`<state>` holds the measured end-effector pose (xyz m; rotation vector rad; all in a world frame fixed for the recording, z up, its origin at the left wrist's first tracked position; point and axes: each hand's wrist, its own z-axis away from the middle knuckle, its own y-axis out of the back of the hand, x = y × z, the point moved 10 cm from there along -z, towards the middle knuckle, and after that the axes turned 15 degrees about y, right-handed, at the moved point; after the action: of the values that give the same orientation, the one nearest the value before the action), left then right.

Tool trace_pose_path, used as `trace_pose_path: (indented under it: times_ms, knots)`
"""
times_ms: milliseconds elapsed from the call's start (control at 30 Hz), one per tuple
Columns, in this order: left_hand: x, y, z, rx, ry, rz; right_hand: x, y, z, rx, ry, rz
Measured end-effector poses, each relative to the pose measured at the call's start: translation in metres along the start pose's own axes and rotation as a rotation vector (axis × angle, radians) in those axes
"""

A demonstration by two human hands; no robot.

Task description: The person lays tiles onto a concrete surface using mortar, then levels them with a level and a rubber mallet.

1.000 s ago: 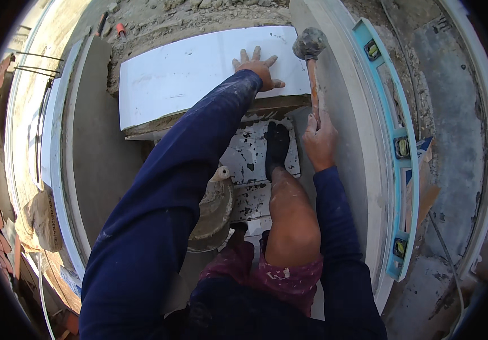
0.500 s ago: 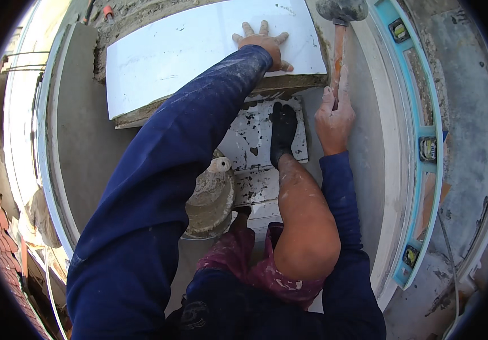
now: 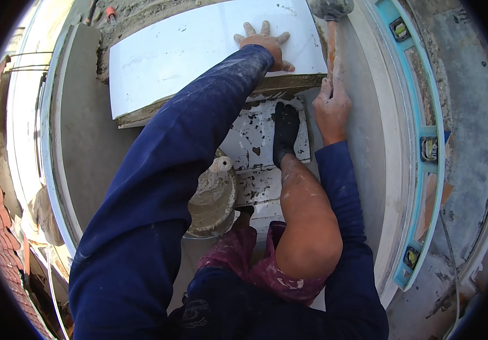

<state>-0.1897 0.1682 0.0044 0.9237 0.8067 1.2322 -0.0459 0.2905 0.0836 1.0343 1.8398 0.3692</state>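
Note:
My left hand (image 3: 264,47) lies flat with spread fingers on a large white tile (image 3: 170,62), near its right end. Grey mortar (image 3: 289,83) shows beneath the tile's front edge. In my right hand (image 3: 333,113) is a mallet (image 3: 331,42), gripped by its wooden handle, its dark head pointing away from me. That head (image 3: 332,8) is at the top of the view, beside the tile's right end; whether it touches anything I cannot tell. Both hands are dusted with pale mortar.
A bucket of grey mortar (image 3: 213,212) with a pale round-ended tool handle (image 3: 221,164) stands below my left arm. My foot (image 3: 285,129) rests on a mortar-spotted white step (image 3: 249,136). A long turquoise spirit level (image 3: 428,148) lies along the right ledge. Plastered walls flank both sides.
My right hand and the mallet have shifted slightly left, bringing the mallet head nearer the tile's right end. My left hand stays pressed on the tile.

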Motion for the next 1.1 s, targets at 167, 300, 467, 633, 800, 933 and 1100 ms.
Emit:
trace_pose_path:
  times_ms: [167, 300, 467, 633, 800, 933, 1100]
  knots:
    - [0.000, 0.001, 0.000, -0.018, 0.004, -0.001, 0.020, -0.020, 0.008, -0.201, -0.196, 0.014]
    - [-0.001, -0.002, 0.001, -0.029, 0.007, 0.008, 0.000, -0.005, 0.002, -0.024, 0.021, 0.008]
    - [0.000, 0.001, 0.000, -0.006, -0.002, -0.005, 0.018, -0.020, 0.003, -0.188, -0.150, 0.090]
    - [-0.001, -0.002, 0.000, -0.023, 0.006, -0.005, -0.022, 0.001, -0.013, 0.059, 0.230, 0.085]
    - [0.001, -0.002, -0.002, 0.022, 0.002, 0.004, 0.002, -0.014, -0.007, -0.101, -0.049, 0.089]
    - [0.000, -0.002, -0.002, 0.014, 0.012, 0.030, 0.001, -0.006, -0.005, -0.035, -0.052, 0.041]
    - [-0.003, 0.001, -0.001, 0.022, 0.022, 0.032, 0.001, -0.010, -0.005, -0.055, -0.029, 0.091]
